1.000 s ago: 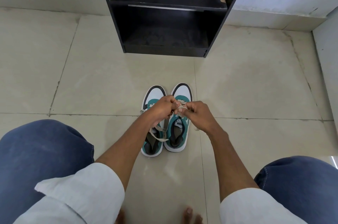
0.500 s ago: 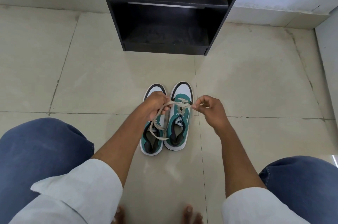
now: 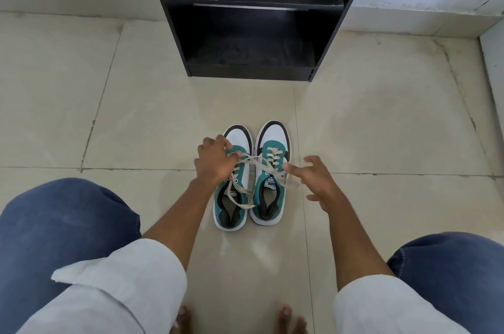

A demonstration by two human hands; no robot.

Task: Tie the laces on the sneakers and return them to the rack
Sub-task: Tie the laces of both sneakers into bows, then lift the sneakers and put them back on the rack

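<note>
My left hand (image 3: 215,162) pinches the laces (image 3: 255,163) over the sneakers (image 3: 252,178); my right hand (image 3: 313,178) hangs released, fingers spread. Bare floor (image 3: 152,115) lies between the sneaker toes and the rack (image 3: 251,33) edge.

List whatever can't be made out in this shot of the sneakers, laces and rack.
- Left sneaker, head view: the left hand covers its upper eyelets, so its lacing there is hidden.
- Laces: whether the right sneaker has a finished knot is unclear; the strands near the right hand are blurred.
- Rack: its top is cut off by the frame's upper edge, and the shelves are too dark to read.
</note>
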